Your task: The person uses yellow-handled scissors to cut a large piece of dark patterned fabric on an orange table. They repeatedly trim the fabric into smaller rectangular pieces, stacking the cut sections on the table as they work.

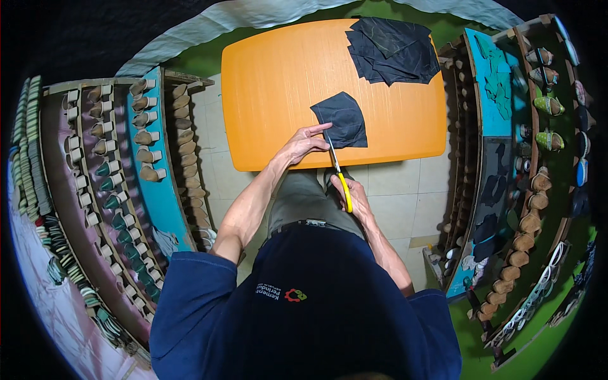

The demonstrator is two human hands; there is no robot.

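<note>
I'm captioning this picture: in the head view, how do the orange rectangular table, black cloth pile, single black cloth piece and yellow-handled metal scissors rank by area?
1. Orange rectangular table
2. Black cloth pile
3. Single black cloth piece
4. Yellow-handled metal scissors, narrow, partly covered

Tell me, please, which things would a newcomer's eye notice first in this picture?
Most likely the bright orange table at upper centre, with a heap of dark pieces at its far right corner. At its near edge, the right hand holds yellow-handled scissors against a single dark piece, with the left hand at that piece's left side. Racks with rows of shoe-shaped forms flank both sides.
</note>
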